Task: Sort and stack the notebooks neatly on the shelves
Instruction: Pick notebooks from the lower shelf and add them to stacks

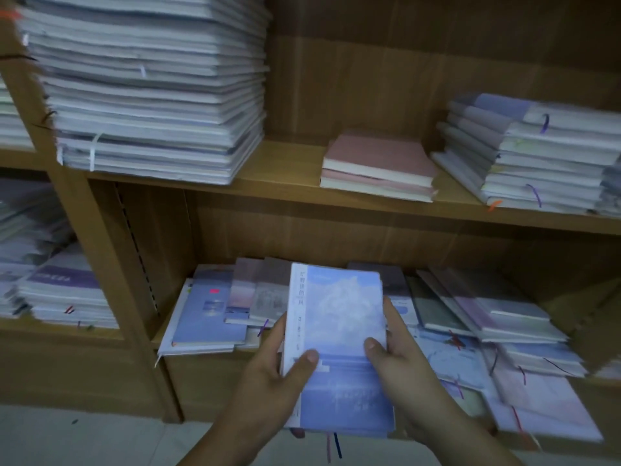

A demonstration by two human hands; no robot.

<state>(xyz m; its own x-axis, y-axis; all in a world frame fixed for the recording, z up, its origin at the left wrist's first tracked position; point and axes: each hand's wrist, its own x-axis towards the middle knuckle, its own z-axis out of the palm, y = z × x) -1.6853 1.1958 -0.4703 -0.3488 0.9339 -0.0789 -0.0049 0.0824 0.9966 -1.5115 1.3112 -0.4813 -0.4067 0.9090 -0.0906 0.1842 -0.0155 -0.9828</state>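
Blue cover: the held notebook (339,348) has a sky-and-cloud print with a white strip down its spine. It is raised clear of the shelving, in front of the lower compartment, between both hands.
Underneath: page edges and two ribbon markers (332,447) stick out at its bottom end, so more notebooks may lie beneath it. I cannot tell how many.
Left hand (268,375): grips the spine side, thumb on the cover, fingers curled behind.
Right hand (400,361): grips the opposite long edge, thumb on the cover, fingers wrapped round.
Handling: probably light and fairly stiff. The smooth cover could let stacked copies slide, so hold both long edges with support underneath, and keep the ribbons from snagging.
Lower compartment: loose notebooks (487,331) overlap askew.
Upper shelf (285,169): a tall stack (151,89) on the left, pink notebooks (379,163) in the middle, a stepped stack (537,153) on the right.
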